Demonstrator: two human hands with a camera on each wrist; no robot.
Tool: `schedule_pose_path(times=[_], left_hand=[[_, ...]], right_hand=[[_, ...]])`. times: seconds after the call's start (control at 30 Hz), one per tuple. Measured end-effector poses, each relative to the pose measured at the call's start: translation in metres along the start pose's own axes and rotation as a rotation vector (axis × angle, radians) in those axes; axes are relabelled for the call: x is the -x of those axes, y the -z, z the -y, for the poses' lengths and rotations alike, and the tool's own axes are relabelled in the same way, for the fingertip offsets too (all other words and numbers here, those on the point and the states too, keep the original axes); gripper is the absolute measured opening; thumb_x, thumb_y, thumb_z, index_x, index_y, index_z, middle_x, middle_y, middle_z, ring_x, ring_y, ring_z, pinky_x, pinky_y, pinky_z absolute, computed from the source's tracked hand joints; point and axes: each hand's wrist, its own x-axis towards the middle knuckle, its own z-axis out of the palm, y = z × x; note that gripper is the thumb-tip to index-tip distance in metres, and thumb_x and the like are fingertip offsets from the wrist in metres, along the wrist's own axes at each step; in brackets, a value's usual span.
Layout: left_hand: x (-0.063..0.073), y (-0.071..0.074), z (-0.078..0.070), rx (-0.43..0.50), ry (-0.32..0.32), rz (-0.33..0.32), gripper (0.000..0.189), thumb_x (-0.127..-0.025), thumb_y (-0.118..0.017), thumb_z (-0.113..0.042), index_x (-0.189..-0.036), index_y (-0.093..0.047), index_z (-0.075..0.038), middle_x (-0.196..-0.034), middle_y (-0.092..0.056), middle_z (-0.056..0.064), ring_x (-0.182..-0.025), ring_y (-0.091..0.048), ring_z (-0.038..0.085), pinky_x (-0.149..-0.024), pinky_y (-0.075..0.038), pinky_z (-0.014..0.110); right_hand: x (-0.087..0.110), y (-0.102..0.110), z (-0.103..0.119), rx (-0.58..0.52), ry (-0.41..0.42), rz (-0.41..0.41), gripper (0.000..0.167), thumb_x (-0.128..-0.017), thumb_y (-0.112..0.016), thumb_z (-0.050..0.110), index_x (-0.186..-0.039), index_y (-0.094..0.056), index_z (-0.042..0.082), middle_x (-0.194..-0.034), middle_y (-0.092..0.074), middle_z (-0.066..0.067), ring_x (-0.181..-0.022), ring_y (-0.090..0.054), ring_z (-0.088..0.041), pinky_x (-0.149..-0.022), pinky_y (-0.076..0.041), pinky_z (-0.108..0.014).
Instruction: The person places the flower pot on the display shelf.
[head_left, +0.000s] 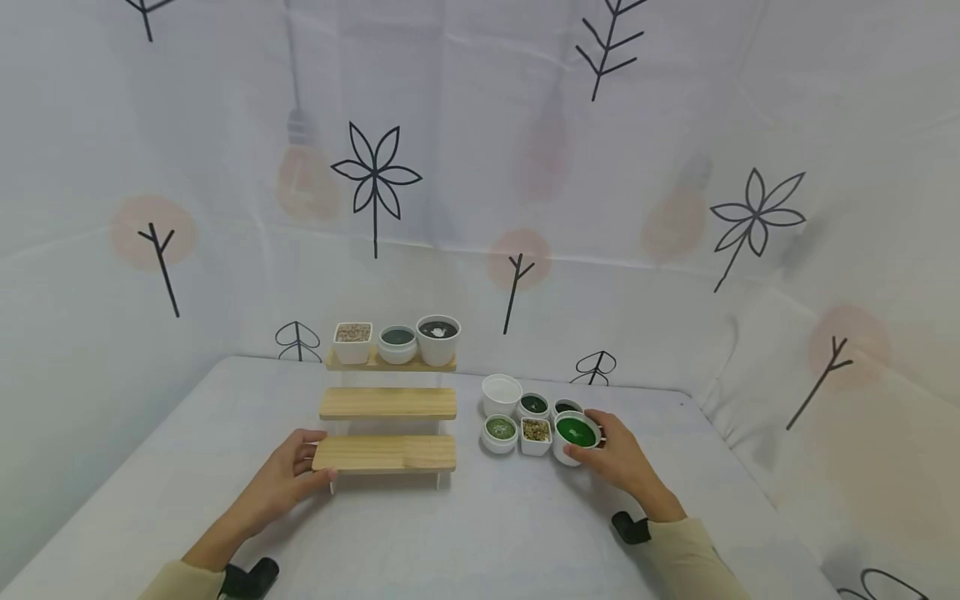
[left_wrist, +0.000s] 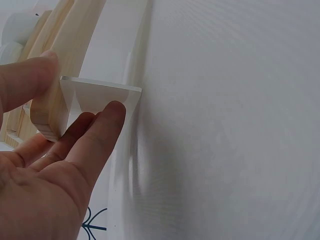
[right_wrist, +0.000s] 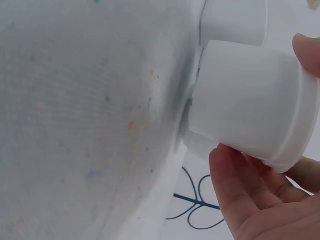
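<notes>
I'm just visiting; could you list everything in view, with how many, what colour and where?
Stepped stand: one, pale wood, table's left half
Pebble pot: one, white, square, top step left
Low pot: one, white, dark green inside, top step middle
Tall pot: one, white, dark inside, top step right
Bright-green-filled pot: one, white, in right hand
Other pots: five, white, varied insides, grouped beside it
Table: one, white, under everything
Backdrop: one, white with dark plant drawings and peach shapes, behind
Wrist devices: two, black, one per wrist
Sleeves: two, beige, bottom edge
Left hand: one, holding front step's left end
Right hand: one, gripping bright-green-filled pot
</notes>
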Motion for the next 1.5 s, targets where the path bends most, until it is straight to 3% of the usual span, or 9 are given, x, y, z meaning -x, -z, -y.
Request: schedule_pose_path(times=[0.3, 0.53, 0.97, 1.5], left_hand=[[-0.001, 0.000, 0.001, -0.019, 0.015, -0.013, 0.070, -0.084, -0.074, -0.023, -0.136, -0.035, 0.001, -0.129, -0.052, 0.025, -0.118, -0.055, 0.036, -0.088, -0.054, 0.032], [0.001, 0.001, 0.002, -0.035, -0.009, -0.003, 0.071, -0.085, -0.074, -0.023, -0.136, -0.033, 0.004, -0.128, -0.052, 0.027, -0.118, -0.054, 0.038, -0.088, -0.054, 0.035], [-0.002, 0.000, 0.000, -0.031, -0.009, -0.006, 0.070, -0.085, -0.073, -0.021, -0.137, -0.033, 0.003, -0.129, -0.052, 0.027, -0.118, -0.054, 0.036, -0.090, -0.052, 0.035], [0.013, -0.008, -0.006, -0.034, -0.007, -0.030, 0.068, -0.085, -0.073, -0.021, -0.136, -0.034, 0.004, -0.129, -0.052, 0.028, -0.118, -0.054, 0.038, -0.091, -0.052, 0.035]], right_hand=[[0.002, 0.004, 0.006, -0.043, 0.074, -0.103, 0.081, -0.079, -0.074, 0.045, -0.139, -0.041, 0.001, -0.128, -0.050, -0.019, -0.110, -0.053, -0.031, -0.091, -0.050, -0.047], [0.006, 0.001, 0.016, -0.068, 0.163, -0.150, 0.077, -0.078, -0.076, 0.041, -0.137, -0.044, 0.001, -0.123, -0.054, -0.016, -0.106, -0.054, -0.028, -0.087, -0.053, -0.044], [0.015, -0.011, 0.054, -0.096, 0.299, -0.150, 0.071, -0.076, -0.078, 0.034, -0.133, -0.049, 0.004, -0.121, -0.056, -0.007, -0.104, -0.053, -0.020, -0.085, -0.052, -0.044], [0.000, -0.031, 0.125, -0.171, 0.461, -0.078, 0.074, -0.075, -0.077, 0.043, -0.134, -0.050, 0.006, -0.118, -0.055, 0.001, -0.102, -0.054, -0.013, -0.085, -0.053, -0.038]])
